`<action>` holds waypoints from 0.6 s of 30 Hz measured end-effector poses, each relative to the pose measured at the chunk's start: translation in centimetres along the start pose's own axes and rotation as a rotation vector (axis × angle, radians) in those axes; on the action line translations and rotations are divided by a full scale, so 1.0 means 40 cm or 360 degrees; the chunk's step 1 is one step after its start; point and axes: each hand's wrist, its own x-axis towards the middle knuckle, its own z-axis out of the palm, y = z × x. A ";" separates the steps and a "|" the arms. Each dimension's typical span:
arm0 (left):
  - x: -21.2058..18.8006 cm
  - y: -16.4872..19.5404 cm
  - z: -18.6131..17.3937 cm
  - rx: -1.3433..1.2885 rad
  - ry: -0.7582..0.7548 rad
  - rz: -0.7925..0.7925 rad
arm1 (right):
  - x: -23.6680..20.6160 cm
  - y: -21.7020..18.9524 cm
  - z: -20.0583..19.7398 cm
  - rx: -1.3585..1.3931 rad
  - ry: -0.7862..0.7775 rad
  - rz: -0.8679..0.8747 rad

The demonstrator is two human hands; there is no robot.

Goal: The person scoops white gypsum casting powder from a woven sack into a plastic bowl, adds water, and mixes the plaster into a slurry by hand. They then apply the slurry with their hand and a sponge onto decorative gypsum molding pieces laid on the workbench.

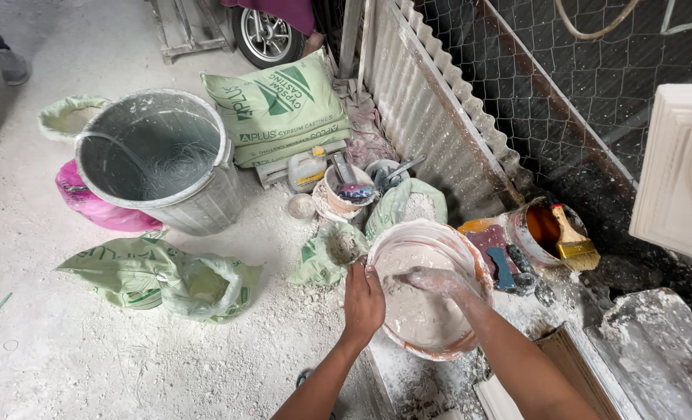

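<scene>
Two hands at one basin [470, 268], near right of scene | left hand [363, 302] grip closed on basin's left rim | right hand [431, 280] inside, fingers spread in white mix | bin [206, 198] far left

I see a dusty white concrete floor [66, 358] spreading left of my fingers. Beyond my fingertips a corrugated metal sheet [431, 101] leans against wire mesh fencing [564, 70], under flat daylight.
</scene>
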 end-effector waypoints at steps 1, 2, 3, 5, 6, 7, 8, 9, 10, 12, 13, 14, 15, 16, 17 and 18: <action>0.001 0.000 -0.001 -0.0005 0.0004 -0.0001 | -0.009 -0.017 -0.006 0.0028 -0.0038 0.0010; 0.001 0.001 -0.002 -0.0010 0.0006 -0.0003 | -0.020 -0.038 -0.011 0.0054 -0.0081 0.0024; 0.001 0.001 -0.003 -0.0014 0.0008 -0.0005 | -0.031 -0.062 -0.017 0.0086 -0.0121 0.0039; 0.001 0.001 -0.005 -0.0011 -0.0062 -0.0098 | -0.055 -0.119 -0.028 0.0082 -0.0200 0.0079; 0.002 0.000 -0.006 -0.0009 -0.0097 -0.0144 | -0.071 -0.148 -0.034 0.0076 -0.0241 0.0102; 0.002 0.000 -0.006 -0.0004 -0.0084 -0.0127 | -0.088 -0.176 -0.041 0.0112 -0.0238 0.0127; 0.002 0.000 -0.005 -0.0001 -0.0072 -0.0110 | -0.108 -0.196 -0.054 0.0158 -0.0212 0.0142; 0.002 0.000 -0.005 0.0001 -0.0059 -0.0089 | -0.126 -0.217 -0.067 0.0237 -0.0188 0.0173; 0.003 0.000 -0.004 0.0002 -0.0045 -0.0070 | -0.145 -0.233 -0.081 0.0269 -0.0229 0.0308; 0.004 0.000 -0.003 0.0004 -0.0017 -0.0035 | -0.175 -0.259 -0.107 0.0331 -0.0317 0.0576; 0.004 0.000 -0.003 0.0002 -0.0023 -0.0038 | -0.188 -0.265 -0.116 0.0235 -0.0249 0.0453; 0.005 0.000 -0.004 0.0001 -0.0029 -0.0039 | -0.198 -0.265 -0.124 0.0139 -0.0178 0.0330; 0.004 0.000 -0.005 0.0001 -0.0036 -0.0043 | -0.203 -0.262 -0.129 0.0044 -0.0112 0.0205; 0.004 0.000 -0.006 0.0001 -0.0040 -0.0032 | -0.203 -0.254 -0.130 -0.0001 -0.0115 0.0176; 0.003 -0.001 -0.007 0.0002 -0.0042 -0.0020 | -0.199 -0.241 -0.129 -0.0047 -0.0119 0.0146; 0.003 -0.002 -0.008 0.0003 -0.0046 -0.0009 | -0.189 -0.225 -0.125 -0.0093 -0.0122 0.0117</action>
